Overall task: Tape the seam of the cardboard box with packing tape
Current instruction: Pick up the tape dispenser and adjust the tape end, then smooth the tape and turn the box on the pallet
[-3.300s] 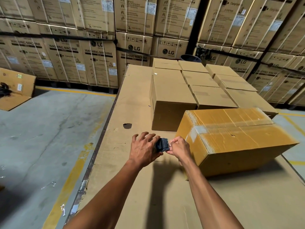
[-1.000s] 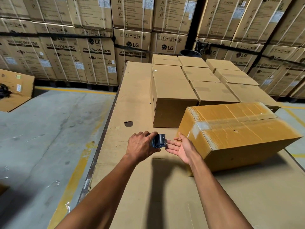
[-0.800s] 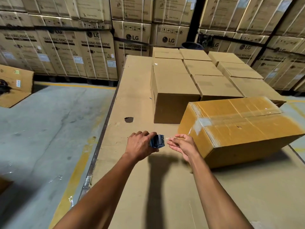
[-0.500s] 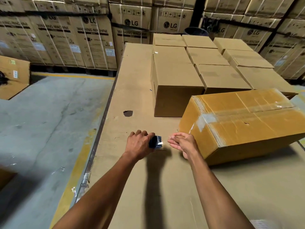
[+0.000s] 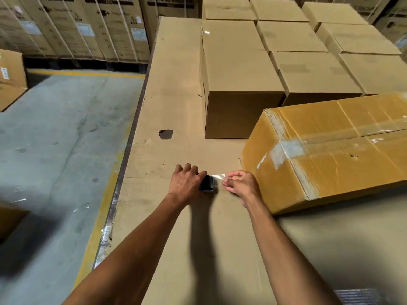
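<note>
Since half a second ago our view has dipped and a short clear strip of packing tape (image 5: 217,176) now shows between our hands.
Left hand (image 5: 187,186) fingers wrap the dark tape dispenser (image 5: 207,183); right hand (image 5: 241,183) fingers pinch the tape's free end, near the desk (image 5: 176,106). We judge: draw more tape, keep it taut and untwisted, then land it on the seam of the yellow cardboard box (image 5: 330,150) lying just right, its seam already glossy with tape. Plain boxes (image 5: 240,71) crowd its far side; a hole (image 5: 165,134) lies far-left.
</note>
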Action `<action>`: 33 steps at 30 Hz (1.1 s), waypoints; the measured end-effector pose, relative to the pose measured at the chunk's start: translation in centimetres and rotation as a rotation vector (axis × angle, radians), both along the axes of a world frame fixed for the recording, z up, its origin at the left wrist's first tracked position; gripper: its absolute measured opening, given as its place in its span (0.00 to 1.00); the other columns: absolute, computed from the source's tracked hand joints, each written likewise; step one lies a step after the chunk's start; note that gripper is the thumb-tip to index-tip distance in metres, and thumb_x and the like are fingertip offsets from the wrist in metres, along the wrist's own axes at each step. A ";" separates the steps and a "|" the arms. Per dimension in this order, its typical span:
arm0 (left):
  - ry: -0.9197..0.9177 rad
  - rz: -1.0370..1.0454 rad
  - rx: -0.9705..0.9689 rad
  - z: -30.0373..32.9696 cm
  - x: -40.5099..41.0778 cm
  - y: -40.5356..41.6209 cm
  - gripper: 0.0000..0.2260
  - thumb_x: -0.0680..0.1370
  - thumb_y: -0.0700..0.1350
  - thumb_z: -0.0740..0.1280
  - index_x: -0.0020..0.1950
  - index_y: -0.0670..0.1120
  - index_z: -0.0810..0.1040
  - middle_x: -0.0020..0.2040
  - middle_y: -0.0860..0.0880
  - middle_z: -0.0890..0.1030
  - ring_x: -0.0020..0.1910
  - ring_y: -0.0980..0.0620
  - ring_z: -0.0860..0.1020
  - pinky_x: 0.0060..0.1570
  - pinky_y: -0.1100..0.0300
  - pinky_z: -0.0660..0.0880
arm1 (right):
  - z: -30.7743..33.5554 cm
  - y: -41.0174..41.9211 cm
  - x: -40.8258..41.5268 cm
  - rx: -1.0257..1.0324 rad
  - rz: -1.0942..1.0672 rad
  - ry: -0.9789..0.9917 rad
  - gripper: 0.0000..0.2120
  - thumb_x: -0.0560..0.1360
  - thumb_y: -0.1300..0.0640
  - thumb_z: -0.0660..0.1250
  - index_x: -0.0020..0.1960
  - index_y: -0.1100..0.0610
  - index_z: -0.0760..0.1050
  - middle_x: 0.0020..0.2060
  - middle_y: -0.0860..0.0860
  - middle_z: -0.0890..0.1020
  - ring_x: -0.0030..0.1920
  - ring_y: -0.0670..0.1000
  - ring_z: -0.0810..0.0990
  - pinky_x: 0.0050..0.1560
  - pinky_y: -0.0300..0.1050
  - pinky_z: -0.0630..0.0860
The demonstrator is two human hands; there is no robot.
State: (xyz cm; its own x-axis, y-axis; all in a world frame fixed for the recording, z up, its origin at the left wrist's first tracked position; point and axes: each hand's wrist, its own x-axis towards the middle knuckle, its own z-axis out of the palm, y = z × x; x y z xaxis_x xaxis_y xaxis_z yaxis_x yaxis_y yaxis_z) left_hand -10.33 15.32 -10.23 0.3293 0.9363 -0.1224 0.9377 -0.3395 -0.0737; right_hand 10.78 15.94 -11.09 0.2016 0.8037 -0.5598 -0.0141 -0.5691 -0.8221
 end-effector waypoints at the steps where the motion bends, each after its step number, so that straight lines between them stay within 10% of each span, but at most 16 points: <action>1: 0.016 -0.009 -0.001 -0.1 0.2 0.1 0.22 0.76 0.59 0.74 0.67 0.54 0.77 0.58 0.48 0.82 0.59 0.43 0.78 0.57 0.46 0.68 | -0.3 0.1 0.1 -0.008 -0.003 -0.017 0.11 0.74 0.77 0.73 0.47 0.62 0.80 0.45 0.63 0.86 0.46 0.60 0.89 0.46 0.45 0.86; 9: 0.019 -0.017 0.008 -0.5 0.8 -0.4 0.23 0.80 0.48 0.70 0.75 0.51 0.72 0.70 0.46 0.77 0.73 0.42 0.72 0.76 0.39 0.61 | -1.1 0.0 0.6 -0.100 -0.031 0.010 0.09 0.83 0.67 0.65 0.50 0.58 0.81 0.52 0.58 0.88 0.52 0.55 0.88 0.52 0.46 0.85; 14: -0.004 -0.002 0.051 0.5 1.0 -1.8 0.35 0.80 0.55 0.75 0.83 0.49 0.65 0.83 0.44 0.67 0.84 0.40 0.62 0.81 0.35 0.55 | 1.0 -0.5 0.2 0.005 0.077 -0.342 0.11 0.78 0.61 0.67 0.45 0.48 0.84 0.51 0.49 0.89 0.56 0.54 0.87 0.63 0.53 0.83; 25: -0.472 0.075 0.217 8.5 5.7 -4.1 0.22 0.84 0.56 0.69 0.75 0.47 0.75 0.69 0.44 0.80 0.66 0.39 0.77 0.58 0.43 0.77 | 16.9 -5.6 0.6 0.377 0.282 -0.724 0.16 0.86 0.62 0.58 0.68 0.50 0.78 0.66 0.47 0.85 0.63 0.51 0.81 0.49 0.37 0.70; 33: -0.762 -0.026 0.268 14.1 11.8 -7.1 0.21 0.87 0.59 0.63 0.75 0.49 0.75 0.68 0.45 0.79 0.65 0.43 0.78 0.58 0.46 0.80 | 22.2 -9.8 7.1 0.704 0.232 -0.944 0.20 0.82 0.69 0.61 0.71 0.55 0.75 0.66 0.55 0.83 0.64 0.55 0.82 0.64 0.48 0.80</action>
